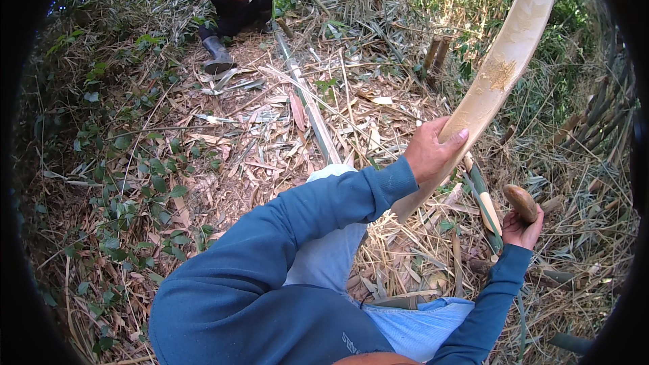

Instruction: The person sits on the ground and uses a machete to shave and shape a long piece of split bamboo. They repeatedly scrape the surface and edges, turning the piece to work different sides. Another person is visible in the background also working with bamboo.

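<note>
Head view, looking down over a person seated on littered ground in a bamboo thicket. The left hand, at the end of a blue sleeve reaching across the picture, is wrapped around a long, pale split strip of bamboo, thumb laid over its flat inner face; the strip rises from beside the knee up and to the right, curving toward the upper edge, with a rough, fibrous patch just above the grip. The right hand, lower right and well apart from the left, is closed about a rounded brown wooden handle, of which only the butt end shows above the fist; whatever the handle belongs to is hidden. Between the two hands, a green bamboo piece with a cut pale end lies on the ground. Light blue trousers cover the person's legs. Dry leaves, husks and split culms cover the soil. At upper left, well apart, another person in dark clothes and a rubber boot sits, arms stretched toward standing stems.
</note>
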The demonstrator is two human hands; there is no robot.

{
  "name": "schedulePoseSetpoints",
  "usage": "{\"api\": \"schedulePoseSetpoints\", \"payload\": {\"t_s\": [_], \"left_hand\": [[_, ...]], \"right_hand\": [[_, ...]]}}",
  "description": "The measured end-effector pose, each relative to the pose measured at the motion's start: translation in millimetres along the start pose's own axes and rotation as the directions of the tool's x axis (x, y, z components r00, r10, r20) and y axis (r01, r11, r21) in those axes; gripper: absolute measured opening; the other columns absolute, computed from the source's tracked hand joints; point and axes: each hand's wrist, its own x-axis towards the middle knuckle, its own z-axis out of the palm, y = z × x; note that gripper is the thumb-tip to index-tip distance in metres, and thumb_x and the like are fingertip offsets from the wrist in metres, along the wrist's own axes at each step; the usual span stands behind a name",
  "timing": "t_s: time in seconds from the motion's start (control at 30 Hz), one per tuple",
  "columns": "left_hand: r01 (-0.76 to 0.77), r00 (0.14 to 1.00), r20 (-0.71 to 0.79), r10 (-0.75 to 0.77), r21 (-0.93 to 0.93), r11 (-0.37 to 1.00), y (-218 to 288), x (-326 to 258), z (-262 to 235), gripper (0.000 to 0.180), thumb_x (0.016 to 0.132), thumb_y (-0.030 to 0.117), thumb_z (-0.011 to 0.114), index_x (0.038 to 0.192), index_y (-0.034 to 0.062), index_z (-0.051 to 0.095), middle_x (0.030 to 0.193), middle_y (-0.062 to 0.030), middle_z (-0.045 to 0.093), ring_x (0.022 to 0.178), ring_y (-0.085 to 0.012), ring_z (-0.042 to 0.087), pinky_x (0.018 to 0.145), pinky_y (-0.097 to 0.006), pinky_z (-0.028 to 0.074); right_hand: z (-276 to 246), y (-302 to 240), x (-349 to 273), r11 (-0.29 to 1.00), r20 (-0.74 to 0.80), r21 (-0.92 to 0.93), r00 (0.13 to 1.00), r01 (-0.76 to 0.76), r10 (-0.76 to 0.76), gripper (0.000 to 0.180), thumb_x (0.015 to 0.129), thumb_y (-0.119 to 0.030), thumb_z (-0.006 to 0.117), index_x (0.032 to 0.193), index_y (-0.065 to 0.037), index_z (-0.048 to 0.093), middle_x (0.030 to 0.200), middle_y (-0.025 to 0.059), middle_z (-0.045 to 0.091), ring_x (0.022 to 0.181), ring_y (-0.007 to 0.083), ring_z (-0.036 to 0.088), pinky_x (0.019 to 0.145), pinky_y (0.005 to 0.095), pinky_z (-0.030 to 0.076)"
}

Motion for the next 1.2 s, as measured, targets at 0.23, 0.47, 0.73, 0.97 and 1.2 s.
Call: {"api": "schedulePoseSetpoints", "payload": {"t_s": [0.23, 0.47, 0.73, 0.97, 1.2], "left_hand": [[-0.003, 1.0, 0.01, 0.003, 0.007, 1.0, -1.9, -0.3, -0.2, 0.042, 0.093, 0.033, 0.061, 0.113, -0.0035, 0.06, 0.082, -0.0078, 0.065, 0.068, -0.0096, 0.06, 0.062, -0.025, 0.049], [0.005, 1.0, 0.006, -0.005, 0.019, 1.0, -0.5, -0.7, 0.6, 0.043, 0.093, 0.034, 0.061, 0.114, -0.0037, 0.06, 0.082, -0.0082, 0.066, 0.068, -0.0099, 0.06, 0.062, -0.025, 0.05], [-0.01, 1.0, 0.002, 0.01, 0.042, 0.999, 0.7, -1.4, 0.1, 0.044, 0.092, 0.034, 0.061, 0.115, -0.0037, 0.059, 0.082, -0.0086, 0.066, 0.066, -0.0099, 0.061, 0.06, -0.025, 0.05], [0.033, 0.999, 0.026, -0.033, 0.009, 0.999, -2.9, 0.0, -0.3, 0.044, 0.092, 0.032, 0.062, 0.118, -0.0035, 0.058, 0.085, -0.0087, 0.066, 0.065, -0.0094, 0.061, 0.056, -0.025, 0.05], [0.004, 1.0, 0.021, -0.004, -0.008, 1.0, -5.6, 0.5, 0.1, 0.045, 0.093, 0.032, 0.062, 0.12, -0.0037, 0.057, 0.087, -0.009, 0.066, 0.069, -0.0094, 0.061, 0.062, -0.025, 0.05]], "right_hand": [[0.3, 0.1, -0.2, 1.0, -0.004, 0.001, 1.0, -0.008, 0.008, 0.025, 0.09, -0.034, 0.055, 0.094, -0.01, 0.061, 0.081, 0.0036, 0.068, 0.069, 0.0171, 0.067, 0.057, 0.0305, 0.056], [1.1, -0.2, -1.0, 1.0, -0.005, 0.005, 1.0, -0.02, 0.02, 0.026, 0.09, -0.034, 0.054, 0.094, -0.01, 0.061, 0.08, 0.0036, 0.068, 0.068, 0.0173, 0.066, 0.056, 0.031, 0.056], [4.0, 0.5, -3.8, 1.0, -0.016, 0.013, 1.0, -0.006, 0.006, 0.027, 0.089, -0.034, 0.056, 0.095, -0.009, 0.061, 0.081, 0.004, 0.068, 0.068, 0.0168, 0.066, 0.057, 0.0299, 0.055], [4.6, 0.1, -5.5, 1.0, -0.034, -0.006, 0.999, 0.002, -0.003, 0.026, 0.088, -0.034, 0.058, 0.095, -0.009, 0.061, 0.082, 0.0044, 0.067, 0.067, 0.0169, 0.065, 0.056, 0.0291, 0.055], [5.5, 0.7, -5.2, 1.0, -0.051, -0.009, 0.999, -0.002, 0.001, 0.026, 0.089, -0.033, 0.056, 0.095, -0.009, 0.061, 0.081, 0.0042, 0.067, 0.068, 0.0168, 0.065, 0.056, 0.0295, 0.056]]}}
